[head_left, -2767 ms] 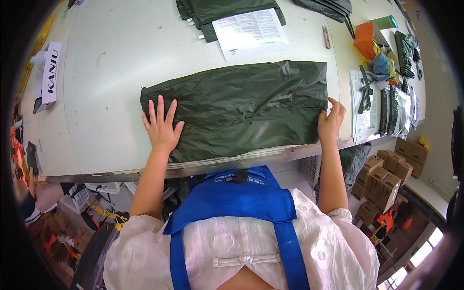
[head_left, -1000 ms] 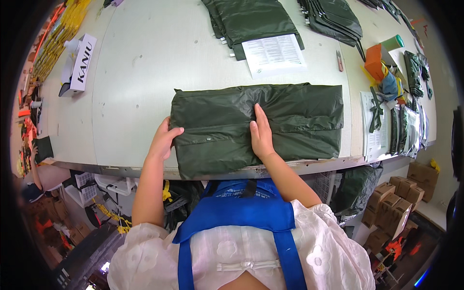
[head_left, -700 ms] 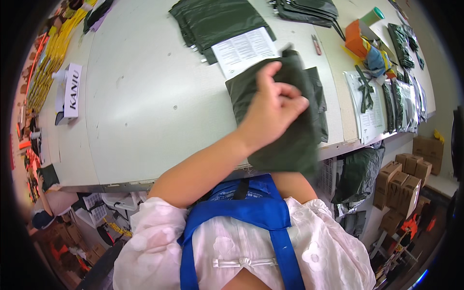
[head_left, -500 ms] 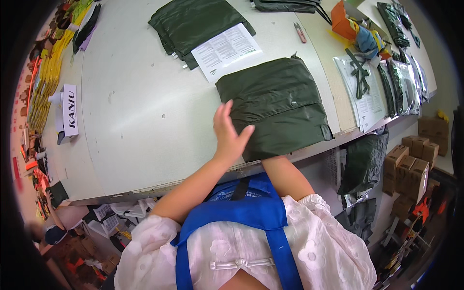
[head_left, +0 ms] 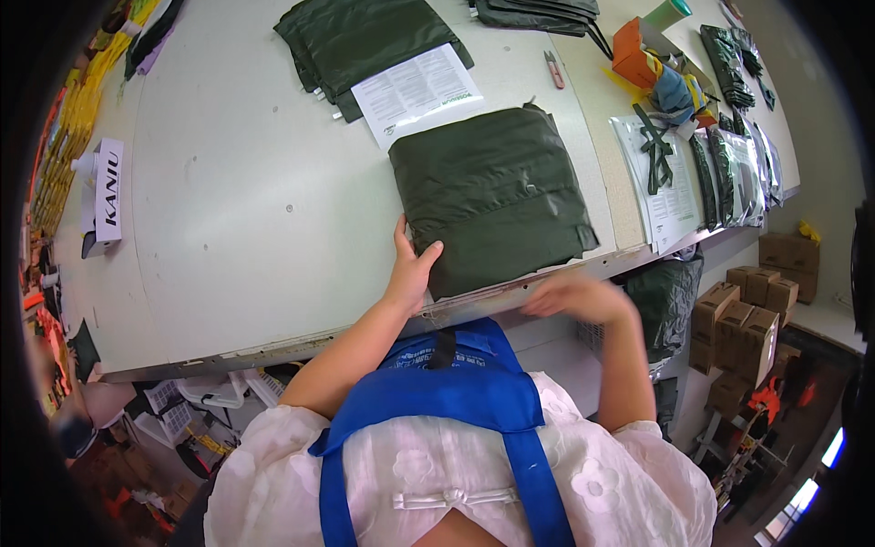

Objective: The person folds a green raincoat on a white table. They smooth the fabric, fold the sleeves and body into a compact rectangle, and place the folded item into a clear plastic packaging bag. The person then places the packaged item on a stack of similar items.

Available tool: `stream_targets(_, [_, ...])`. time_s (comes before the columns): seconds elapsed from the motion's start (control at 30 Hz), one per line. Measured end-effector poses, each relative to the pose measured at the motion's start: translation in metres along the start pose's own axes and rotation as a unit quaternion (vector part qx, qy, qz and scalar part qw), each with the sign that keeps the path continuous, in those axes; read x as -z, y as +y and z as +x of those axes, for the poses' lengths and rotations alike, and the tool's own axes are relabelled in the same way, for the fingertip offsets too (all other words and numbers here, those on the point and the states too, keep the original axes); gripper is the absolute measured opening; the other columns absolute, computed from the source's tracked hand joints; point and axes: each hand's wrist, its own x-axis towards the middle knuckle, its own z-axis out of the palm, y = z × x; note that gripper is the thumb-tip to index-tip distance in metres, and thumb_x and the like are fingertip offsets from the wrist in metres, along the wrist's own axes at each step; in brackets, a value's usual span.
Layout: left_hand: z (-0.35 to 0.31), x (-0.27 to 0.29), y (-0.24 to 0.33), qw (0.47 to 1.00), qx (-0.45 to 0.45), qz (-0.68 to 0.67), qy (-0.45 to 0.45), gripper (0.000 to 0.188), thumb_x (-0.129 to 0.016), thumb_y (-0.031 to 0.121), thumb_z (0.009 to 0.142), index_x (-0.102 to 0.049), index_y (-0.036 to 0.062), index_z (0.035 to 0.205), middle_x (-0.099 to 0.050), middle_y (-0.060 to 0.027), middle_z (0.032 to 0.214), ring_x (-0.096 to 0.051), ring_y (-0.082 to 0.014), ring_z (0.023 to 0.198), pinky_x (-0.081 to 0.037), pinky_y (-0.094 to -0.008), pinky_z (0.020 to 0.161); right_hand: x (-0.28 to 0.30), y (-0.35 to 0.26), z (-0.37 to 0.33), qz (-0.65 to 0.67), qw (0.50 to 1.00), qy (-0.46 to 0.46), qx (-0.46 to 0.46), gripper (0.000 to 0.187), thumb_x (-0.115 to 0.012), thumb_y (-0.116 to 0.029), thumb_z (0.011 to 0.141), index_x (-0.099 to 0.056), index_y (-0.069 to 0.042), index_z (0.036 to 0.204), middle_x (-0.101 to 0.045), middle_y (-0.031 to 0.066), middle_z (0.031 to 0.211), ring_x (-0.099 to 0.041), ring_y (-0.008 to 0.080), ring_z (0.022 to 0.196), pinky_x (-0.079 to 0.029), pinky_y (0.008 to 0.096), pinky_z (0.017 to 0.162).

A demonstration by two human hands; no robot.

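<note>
A folded dark green garment [head_left: 492,196] of shiny fabric lies flat near the front edge of the worktable, a small snap or tab showing on its top. At its left edge is my left hand [head_left: 412,272], thumb on top of the fabric and fingers along and partly under the side, gripping it. My right hand [head_left: 583,296] hangs by the table's front edge, just off the garment's near right side. Its fingers stretch out to the left, somewhat blurred, and nothing shows in them.
More folded dark green pieces [head_left: 374,46] lie at the back with a printed sheet [head_left: 415,91] on them. Thread snips [head_left: 554,71], an orange box [head_left: 629,55], papers under a dark green strap [head_left: 656,150] and bagged packs [head_left: 736,173] are rightward. A white box [head_left: 108,196] stands left.
My right hand has come out from under the garment's near edge and moved right. My left hand has gone from above the fabric to its left edge. The garment now lies flatter.
</note>
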Motion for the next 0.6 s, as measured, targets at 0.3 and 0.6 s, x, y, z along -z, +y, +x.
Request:
stream_targets(0.3, [0.003, 0.014, 0.012, 0.993, 0.063, -0.095, -0.014, 0.068, -0.059, 0.019, 0.089, -0.022, 0.0076, 0.145, -0.038, -0.0134, 0.141, -0.039, -0.0253, 0.128, -0.033, -0.0403, 0.107, 0.037, 0.013, 0.065, 0.220, 0.927, 0.303, -0.035, 0.062, -0.055, -0.041, 0.093, -0.040, 0.003, 0.136, -0.054, 0.0138, 0.126, -0.052, 0.0209, 0.112, -0.042, 0.0305, 0.094])
stream_targets(0.6, [-0.049, 0.089, 0.002, 0.930, 0.038, -0.365, 0.010, 0.089, -0.053, 0.069, 0.080, -0.033, 0.0054, 0.140, -0.043, -0.0117, 0.139, -0.041, -0.0284, 0.127, -0.031, -0.0426, 0.107, -0.092, 0.004, 0.097, 0.416, 0.846, 0.331, -0.028, 0.035, -0.052, -0.025, 0.096, -0.043, 0.002, 0.117, -0.057, 0.0159, 0.110, -0.057, 0.0228, 0.098, -0.048, 0.0356, 0.086])
